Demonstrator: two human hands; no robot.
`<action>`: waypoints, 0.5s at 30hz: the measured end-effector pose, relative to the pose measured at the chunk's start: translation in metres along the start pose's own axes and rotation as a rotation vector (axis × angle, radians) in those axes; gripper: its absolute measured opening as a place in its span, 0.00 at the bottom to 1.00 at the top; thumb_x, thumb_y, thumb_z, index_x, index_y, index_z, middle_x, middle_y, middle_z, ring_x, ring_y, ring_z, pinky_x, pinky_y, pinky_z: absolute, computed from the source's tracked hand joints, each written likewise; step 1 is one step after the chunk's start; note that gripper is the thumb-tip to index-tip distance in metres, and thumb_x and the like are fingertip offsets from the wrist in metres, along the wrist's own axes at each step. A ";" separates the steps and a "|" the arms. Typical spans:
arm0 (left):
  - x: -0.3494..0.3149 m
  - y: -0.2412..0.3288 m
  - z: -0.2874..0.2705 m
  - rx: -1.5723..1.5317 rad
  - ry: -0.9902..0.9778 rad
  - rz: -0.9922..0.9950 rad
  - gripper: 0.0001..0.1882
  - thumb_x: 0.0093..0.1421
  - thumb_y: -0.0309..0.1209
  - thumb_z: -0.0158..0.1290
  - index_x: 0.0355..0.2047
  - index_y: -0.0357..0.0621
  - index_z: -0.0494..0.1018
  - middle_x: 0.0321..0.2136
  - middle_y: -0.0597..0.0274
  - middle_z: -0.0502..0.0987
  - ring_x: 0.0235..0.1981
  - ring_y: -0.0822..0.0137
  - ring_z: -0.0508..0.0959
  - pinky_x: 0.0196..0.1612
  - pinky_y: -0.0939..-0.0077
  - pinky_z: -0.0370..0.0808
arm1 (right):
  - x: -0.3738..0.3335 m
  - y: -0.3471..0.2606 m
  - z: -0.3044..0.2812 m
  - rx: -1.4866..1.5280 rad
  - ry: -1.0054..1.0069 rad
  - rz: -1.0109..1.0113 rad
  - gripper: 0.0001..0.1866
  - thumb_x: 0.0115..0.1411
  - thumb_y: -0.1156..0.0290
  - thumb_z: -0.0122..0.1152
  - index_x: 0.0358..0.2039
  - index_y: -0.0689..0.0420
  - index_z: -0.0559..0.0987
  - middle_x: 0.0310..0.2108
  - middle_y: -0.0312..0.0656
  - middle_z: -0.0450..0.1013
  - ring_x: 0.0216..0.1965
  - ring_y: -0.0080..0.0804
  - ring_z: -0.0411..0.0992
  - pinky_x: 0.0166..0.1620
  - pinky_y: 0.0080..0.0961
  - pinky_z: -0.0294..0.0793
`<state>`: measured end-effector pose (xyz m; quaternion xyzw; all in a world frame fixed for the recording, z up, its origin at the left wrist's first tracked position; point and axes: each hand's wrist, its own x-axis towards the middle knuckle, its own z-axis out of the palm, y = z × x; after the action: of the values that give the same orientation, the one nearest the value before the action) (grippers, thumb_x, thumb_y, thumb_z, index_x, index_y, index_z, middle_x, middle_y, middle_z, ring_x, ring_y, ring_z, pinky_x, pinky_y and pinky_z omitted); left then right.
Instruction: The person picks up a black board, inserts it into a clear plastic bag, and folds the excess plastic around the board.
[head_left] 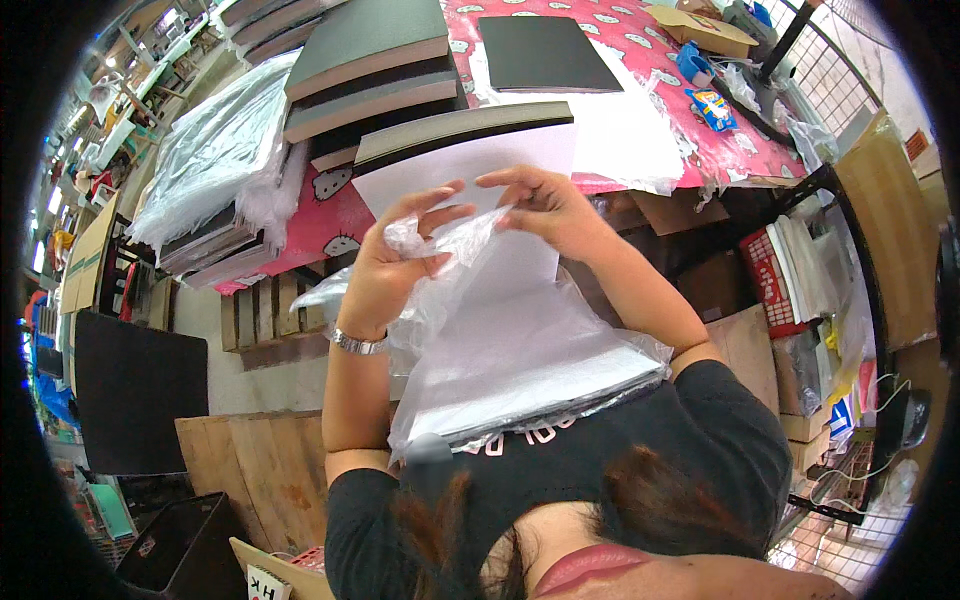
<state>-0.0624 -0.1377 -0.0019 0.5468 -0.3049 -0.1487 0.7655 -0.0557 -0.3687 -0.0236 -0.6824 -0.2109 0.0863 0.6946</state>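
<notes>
In front of my chest, my left hand [385, 265] has its fingers curled round the crumpled edge of a clear plastic bag [465, 250]. The thumb and fingertips of my right hand [550, 212] pinch the same film from the other side. Below the hands, a stack of clear plastic bags [540, 385] rests against my body, its far part rising toward the table. Just beyond the hands is a thick black-and-grey book [465, 135] at the table's near edge, with a white sheet [400, 182] below it, partly hidden by my hands.
A pink patterned cloth [650, 45] covers the table. A dark book [548, 53] lies on white sheets [630, 130]. Thick books [370, 50] are piled at left, beside plastic-wrapped stacks [220, 140]. A blue packet [712, 110] lies at right, above a red basket [768, 285].
</notes>
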 end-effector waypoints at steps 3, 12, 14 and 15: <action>0.000 0.000 0.006 0.097 0.260 -0.090 0.25 0.50 0.14 0.55 0.50 0.39 0.69 0.47 0.51 0.73 0.41 0.66 0.76 0.33 0.83 0.72 | -0.004 -0.002 0.009 0.032 0.131 -0.030 0.12 0.57 0.75 0.61 0.42 0.60 0.76 0.29 0.33 0.72 0.31 0.19 0.70 0.41 0.19 0.71; -0.022 -0.008 0.007 0.225 0.285 -0.201 0.10 0.56 0.28 0.58 0.37 0.39 0.74 0.27 0.72 0.72 0.27 0.81 0.69 0.29 0.90 0.65 | 0.008 -0.003 0.036 0.324 0.250 0.007 0.07 0.59 0.68 0.60 0.32 0.58 0.79 0.28 0.30 0.71 0.31 0.17 0.66 0.34 0.18 0.66; -0.026 0.000 0.005 0.124 0.244 0.026 0.09 0.62 0.35 0.52 0.33 0.41 0.72 0.27 0.69 0.73 0.27 0.77 0.70 0.29 0.89 0.66 | -0.010 -0.007 0.047 0.271 -0.221 0.177 0.07 0.60 0.68 0.59 0.34 0.57 0.78 0.27 0.31 0.72 0.31 0.18 0.68 0.34 0.20 0.67; -0.035 0.014 -0.001 -0.049 0.323 -0.003 0.12 0.64 0.40 0.48 0.33 0.44 0.70 0.23 0.69 0.72 0.22 0.76 0.70 0.24 0.86 0.66 | -0.018 -0.011 0.044 0.037 -0.599 0.188 0.07 0.61 0.68 0.58 0.35 0.56 0.77 0.28 0.32 0.72 0.32 0.19 0.69 0.35 0.21 0.69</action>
<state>-0.0897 -0.1124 0.0003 0.5451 -0.1734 -0.0677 0.8175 -0.0916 -0.3366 -0.0171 -0.6302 -0.3405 0.3512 0.6030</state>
